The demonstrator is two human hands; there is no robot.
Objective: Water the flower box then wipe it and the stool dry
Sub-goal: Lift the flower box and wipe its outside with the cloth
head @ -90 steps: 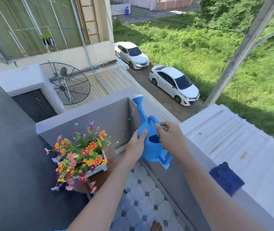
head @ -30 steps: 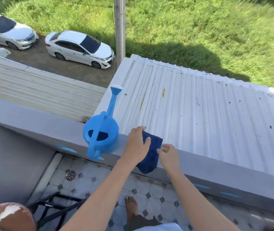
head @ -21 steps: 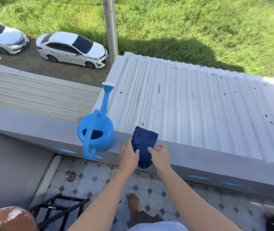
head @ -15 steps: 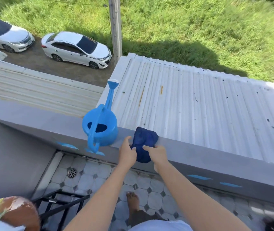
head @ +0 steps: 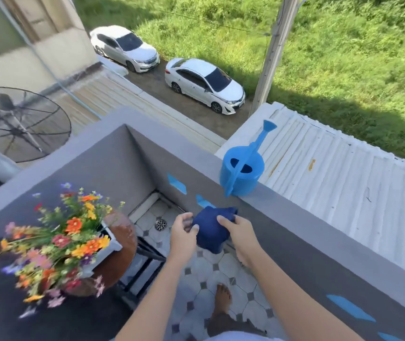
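Both hands hold a bunched dark blue cloth (head: 210,232) in the air above the tiled balcony floor (head: 206,271), near the grey parapet wall (head: 302,242). The left hand (head: 183,236) grips its left edge with curled fingers, and the right hand (head: 238,233) clasps its right side, thumb on top. A light blue watering can (head: 242,172) stands upright on top of the wall, far and right of the cloth, its spout pointing away over a white corrugated roof (head: 344,178). To the left, a white flower box (head: 109,244) full of colourful flowers (head: 56,242) sits on a round brown stool (head: 125,232) with black legs. A bare foot (head: 222,300) rests on the tiles.
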